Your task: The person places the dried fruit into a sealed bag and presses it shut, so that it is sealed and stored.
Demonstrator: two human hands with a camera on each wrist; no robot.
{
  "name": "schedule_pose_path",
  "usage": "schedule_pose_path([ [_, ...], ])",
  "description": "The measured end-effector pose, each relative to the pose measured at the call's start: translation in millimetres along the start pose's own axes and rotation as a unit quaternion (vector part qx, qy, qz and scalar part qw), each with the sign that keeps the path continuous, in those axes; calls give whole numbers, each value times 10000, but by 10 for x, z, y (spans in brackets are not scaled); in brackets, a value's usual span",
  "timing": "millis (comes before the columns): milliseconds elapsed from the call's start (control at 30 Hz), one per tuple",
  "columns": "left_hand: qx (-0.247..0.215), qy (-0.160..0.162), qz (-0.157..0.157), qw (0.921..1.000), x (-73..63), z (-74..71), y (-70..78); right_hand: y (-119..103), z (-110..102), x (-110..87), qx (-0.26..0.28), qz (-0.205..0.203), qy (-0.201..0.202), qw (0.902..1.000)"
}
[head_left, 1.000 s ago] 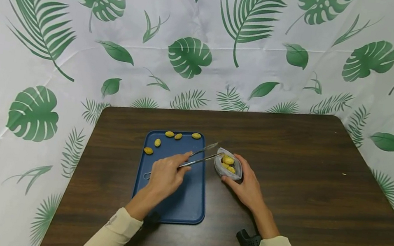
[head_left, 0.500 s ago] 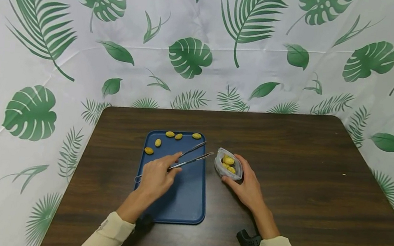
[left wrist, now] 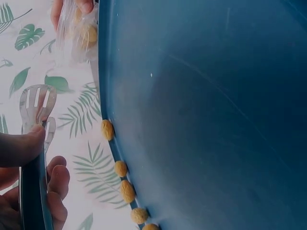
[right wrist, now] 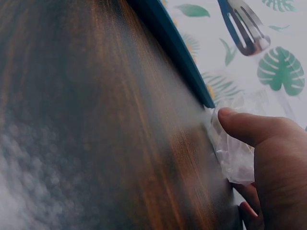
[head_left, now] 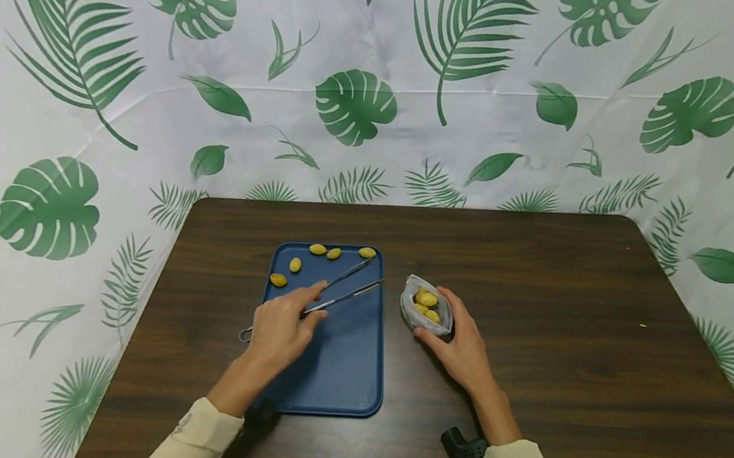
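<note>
My left hand [head_left: 281,326] grips metal tongs [head_left: 344,300] above the blue tray [head_left: 341,373]. Their slotted ends stand apart with nothing between them. One end appears just short of the yellow-brown oval piece [head_left: 367,253] at the tray's far right corner; whether they touch I cannot tell. Several similar wrinkled pieces [left wrist: 127,190] lie along the tray's far and left sides. To the tray's right, my right hand [head_left: 463,346] holds a clear plastic bag [right wrist: 235,158] between thumb and fingers. The bag's mouth faces up, and yellow pieces [head_left: 426,299] show inside it.
Both tray and bag are on a dark wood table [head_left: 570,325]. A white cloth with green leaves [head_left: 355,107] hangs behind the table's far edge. Beside the right cuff sits a black wrist device [head_left: 464,446]. A small pale crumb [head_left: 643,325] lies far right.
My left hand has drawn the tongs leftward, away from the bag's mouth and back over the tray. The right hand and bag hold their place.
</note>
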State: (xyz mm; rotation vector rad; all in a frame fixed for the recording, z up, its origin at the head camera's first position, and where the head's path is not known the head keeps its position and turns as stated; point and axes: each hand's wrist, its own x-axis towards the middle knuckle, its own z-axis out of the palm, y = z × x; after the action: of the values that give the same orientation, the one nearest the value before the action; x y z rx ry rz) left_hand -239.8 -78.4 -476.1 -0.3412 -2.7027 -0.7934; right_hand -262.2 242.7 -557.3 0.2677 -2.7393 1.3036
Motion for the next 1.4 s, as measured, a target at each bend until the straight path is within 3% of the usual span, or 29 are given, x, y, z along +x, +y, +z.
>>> schedule_pose_path([
  [533, 28, -29, -286, 9996, 14, -84, -90, -7, 4, 8, -71, 34, 8, 10000],
  [1400, 37, 268, -573, 9980, -83, -206, -321, -14, -2, -16, 65, 1, 5, 10000],
])
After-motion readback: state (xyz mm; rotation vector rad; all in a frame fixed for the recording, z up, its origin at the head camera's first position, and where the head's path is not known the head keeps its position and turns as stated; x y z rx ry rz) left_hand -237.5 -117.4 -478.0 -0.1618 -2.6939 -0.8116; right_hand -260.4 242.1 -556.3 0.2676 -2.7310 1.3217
